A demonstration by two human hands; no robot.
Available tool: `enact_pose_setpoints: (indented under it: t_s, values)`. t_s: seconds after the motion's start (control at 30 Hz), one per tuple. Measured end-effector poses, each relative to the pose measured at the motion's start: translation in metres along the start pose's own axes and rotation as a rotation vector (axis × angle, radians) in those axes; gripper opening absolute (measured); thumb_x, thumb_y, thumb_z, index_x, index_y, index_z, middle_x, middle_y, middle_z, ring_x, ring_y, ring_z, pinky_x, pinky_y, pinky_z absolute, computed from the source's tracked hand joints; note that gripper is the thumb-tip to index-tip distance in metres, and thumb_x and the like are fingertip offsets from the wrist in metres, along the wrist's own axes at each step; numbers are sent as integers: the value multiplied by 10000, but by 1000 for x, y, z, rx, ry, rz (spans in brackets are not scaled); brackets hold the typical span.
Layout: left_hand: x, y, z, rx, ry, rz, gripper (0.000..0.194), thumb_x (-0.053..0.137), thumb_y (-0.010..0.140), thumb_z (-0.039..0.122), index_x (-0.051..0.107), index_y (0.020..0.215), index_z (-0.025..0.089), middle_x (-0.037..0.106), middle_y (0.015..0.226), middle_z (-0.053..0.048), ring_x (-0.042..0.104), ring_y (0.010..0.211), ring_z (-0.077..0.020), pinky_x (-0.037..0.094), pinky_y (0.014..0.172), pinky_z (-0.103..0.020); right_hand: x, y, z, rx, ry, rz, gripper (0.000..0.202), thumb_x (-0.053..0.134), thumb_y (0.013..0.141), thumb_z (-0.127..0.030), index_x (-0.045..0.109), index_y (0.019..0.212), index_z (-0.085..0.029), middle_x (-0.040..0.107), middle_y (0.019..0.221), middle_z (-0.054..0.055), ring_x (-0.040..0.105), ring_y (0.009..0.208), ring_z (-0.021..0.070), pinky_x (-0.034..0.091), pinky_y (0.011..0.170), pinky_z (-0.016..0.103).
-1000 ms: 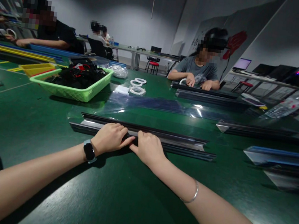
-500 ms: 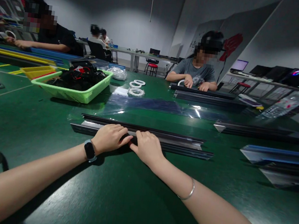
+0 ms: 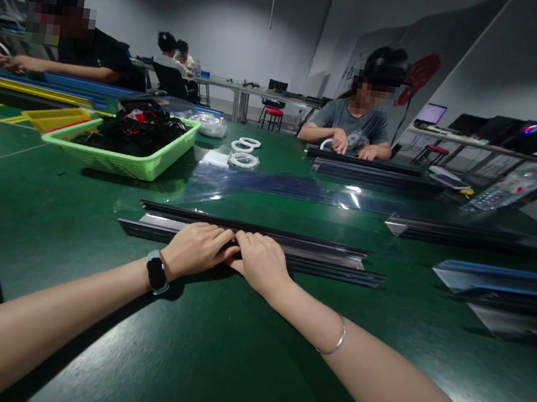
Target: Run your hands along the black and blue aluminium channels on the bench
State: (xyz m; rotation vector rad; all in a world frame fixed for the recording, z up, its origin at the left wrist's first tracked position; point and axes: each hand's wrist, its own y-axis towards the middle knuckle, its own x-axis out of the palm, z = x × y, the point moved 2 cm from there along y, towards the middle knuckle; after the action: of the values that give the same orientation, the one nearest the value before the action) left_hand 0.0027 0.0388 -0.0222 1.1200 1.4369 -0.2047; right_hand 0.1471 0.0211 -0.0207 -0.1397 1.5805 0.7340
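A long dark channel profile [image 3: 338,273] with a pale inner face lies across the table in front of me. My left hand [image 3: 196,249] is closed over its near wall, fingers curled into the channel and thumb on my side. Right beside it, touching at the fingertips, my right hand [image 3: 261,264] is closed over the same wall in the same way. Whatever lies under the fingertips is hidden.
Behind the profile are clear plastic film [image 3: 270,185], white tape rolls [image 3: 243,161] and a green basket [image 3: 155,164] of black items. More profiles [image 3: 498,281] lie to the right. A co-worker [image 3: 356,127] across the green table [image 3: 209,363] handles another profile.
My two hands have drawn together, the gap between their thumbs closing, and the right fingers have slid slightly left along the wall. The view has shifted a little.
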Motion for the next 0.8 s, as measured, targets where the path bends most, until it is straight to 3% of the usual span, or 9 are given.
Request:
enact_pose_setpoints:
  t_s: [0.2, 0.43, 0.63, 0.8]
  values:
    - [3, 2, -1, -8, 16, -50, 277, 375, 857, 378, 503, 741, 161, 560, 643, -24, 540, 602, -148, 368, 558, -261, 3, 3, 0, 16, -33, -63, 256, 519, 765, -403, 498, 884, -177, 577, 816, 43, 534, 774, 183, 373, 585, 274]
    - [6, 6, -1, 28, 51, -96, 287, 345, 868, 350, 502, 717, 163, 543, 635, -24, 530, 579, -155, 356, 538, -277, 6, 8, 0, 43, -71, -138, 158, 520, 767, -306, 505, 854, -174, 580, 804, 58, 546, 747, 177, 379, 600, 269]
    - [0, 4, 1, -25, 34, -54, 298, 372, 851, 392, 509, 714, 166, 539, 638, -28, 524, 600, -159, 374, 561, -279, 2, 5, -2, 59, -66, -78, 182, 549, 745, -288, 488, 879, -183, 570, 824, 45, 529, 759, 175, 374, 574, 258]
    - [-7, 3, 0, -71, -12, 10, 304, 406, 831, 417, 528, 736, 155, 552, 701, -48, 520, 684, -165, 397, 612, -275, -3, 1, -1, 0, -10, -8, 192, 563, 745, -318, 506, 858, -174, 567, 861, 47, 497, 846, 181, 382, 671, 276]
